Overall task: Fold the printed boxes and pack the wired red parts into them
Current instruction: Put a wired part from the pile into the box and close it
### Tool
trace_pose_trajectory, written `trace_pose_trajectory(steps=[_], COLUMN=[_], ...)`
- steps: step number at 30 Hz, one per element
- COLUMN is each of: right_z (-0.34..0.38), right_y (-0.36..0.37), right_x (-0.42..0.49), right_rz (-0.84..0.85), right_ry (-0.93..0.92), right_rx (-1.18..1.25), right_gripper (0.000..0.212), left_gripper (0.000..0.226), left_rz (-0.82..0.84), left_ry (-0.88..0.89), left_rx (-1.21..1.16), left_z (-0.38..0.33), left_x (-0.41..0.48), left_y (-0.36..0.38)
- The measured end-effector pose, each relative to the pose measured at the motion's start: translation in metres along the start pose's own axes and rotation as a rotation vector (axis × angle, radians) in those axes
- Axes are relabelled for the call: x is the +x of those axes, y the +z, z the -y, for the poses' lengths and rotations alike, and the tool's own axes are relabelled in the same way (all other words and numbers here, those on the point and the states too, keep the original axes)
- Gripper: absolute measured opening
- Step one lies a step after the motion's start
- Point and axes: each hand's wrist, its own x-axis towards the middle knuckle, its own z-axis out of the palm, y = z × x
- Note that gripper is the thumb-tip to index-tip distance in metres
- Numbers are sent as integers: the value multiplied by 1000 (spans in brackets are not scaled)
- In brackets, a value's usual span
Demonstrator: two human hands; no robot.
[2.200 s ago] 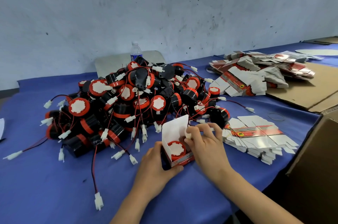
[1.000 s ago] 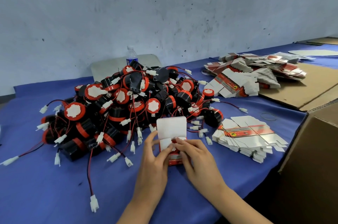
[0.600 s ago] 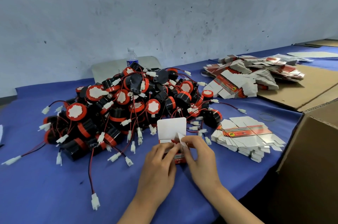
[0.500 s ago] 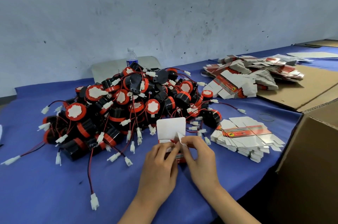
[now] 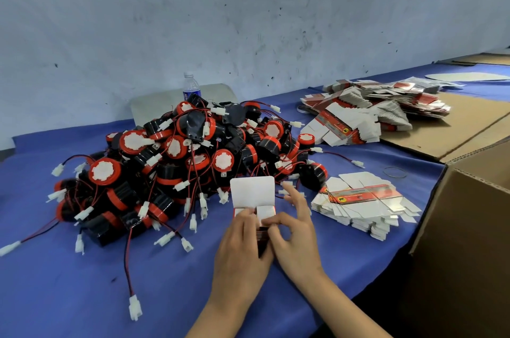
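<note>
Here, a small printed box (image 5: 252, 195) stands on the blue-covered table (image 5: 69, 282) toward its front edge, its white lid flap upright and its two white side flaps folded in over the opening. The left hand (image 5: 242, 243) wraps curled fingers round the box's left side, with its fingertips on the left flap. The right hand (image 5: 296, 238) pinches the box's right top edge between thumb and forefinger, its other fingers lifted and spread. What lies inside is hidden by the flaps and hands. Just behind the box, toward the back edge, is a big heap of wired red parts (image 5: 176, 161) (black bodies, red rims, white plugs on red and black leads). A stack of flat boxes (image 5: 364, 202) lies just right of the hands, near a brown carton (image 5: 469, 227) at the right edge. A larger heap of flat boxes (image 5: 369, 111) sits toward the back right corner, and a water bottle (image 5: 191, 86) stands behind the parts.
</note>
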Motion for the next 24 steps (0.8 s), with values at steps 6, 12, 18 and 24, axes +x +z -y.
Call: trace_pose_trajectory(steps=[6,12,18,24], right_z=[11,32,15,5], right_y=[-7,-22,-20,-12], right_x=[14,75,69,31], right_rz=[-50,329,435,388], right_ry=[98,280,165,17], right_rx=[426,247,119,68], right_gripper=[17,47,23,32], left_gripper=[43,32,25,34], left_rz=[-30,-15,38,-100], left_ry=[81,43,35,-192], left_rx=[42,-125,-173,-412], left_z=[2,6,5,7], left_x=[4,-1,2,4], left_y=[1,2,0,-7])
